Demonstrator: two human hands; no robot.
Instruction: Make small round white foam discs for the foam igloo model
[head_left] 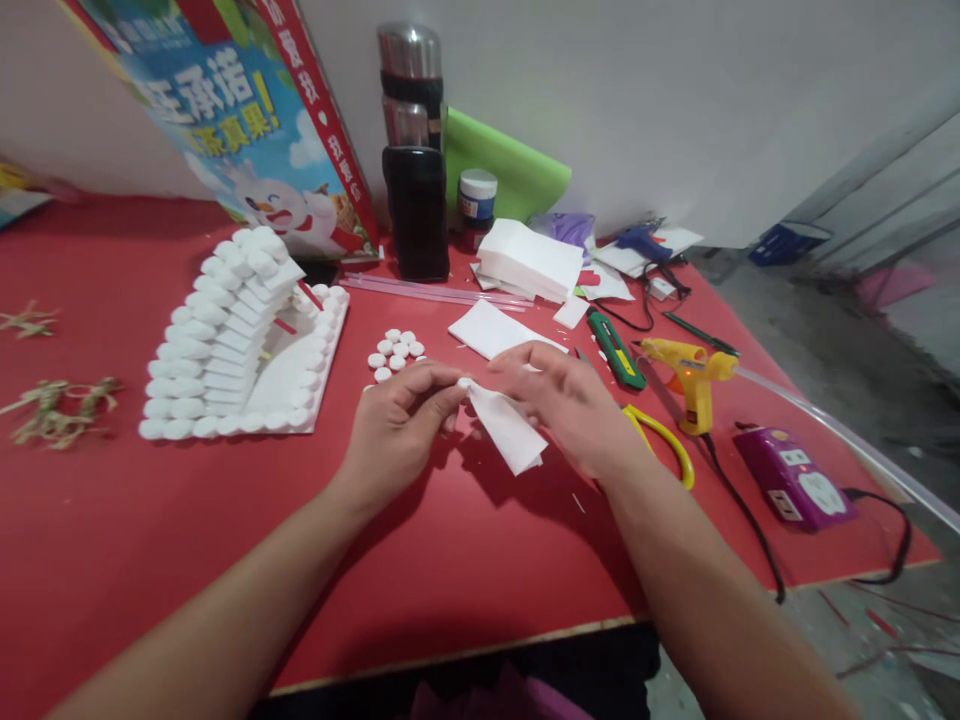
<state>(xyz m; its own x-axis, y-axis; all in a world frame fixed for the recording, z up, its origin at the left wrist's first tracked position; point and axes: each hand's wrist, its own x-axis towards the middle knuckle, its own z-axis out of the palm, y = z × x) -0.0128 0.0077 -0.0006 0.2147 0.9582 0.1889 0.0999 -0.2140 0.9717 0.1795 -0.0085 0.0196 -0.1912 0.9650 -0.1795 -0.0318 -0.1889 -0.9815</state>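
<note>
In front of me, my left hand [405,420] pinches the gathered end of a white paper piece [506,430] between thumb and fingers. The rest of that piece fans out loosely down to the right. My right hand [574,400] is close against its right side, fingers curved and apart, somewhat blurred; whether they touch the paper is hard to see. Just behind the left hand lie several small white round pieces [400,349]. A flat stack of white paper [499,328] rests beyond both hands. To the left stands a white stepped model [225,340] edged with similar round pieces.
On the red table [450,590] at right are a yellow glue gun [690,375], a green cutter [616,350], yellow-handled scissors [671,440] and a purple power strip [795,478] with cords. Behind stand a black phone-like object [416,215], a flask [410,60] and a printed bag [255,130].
</note>
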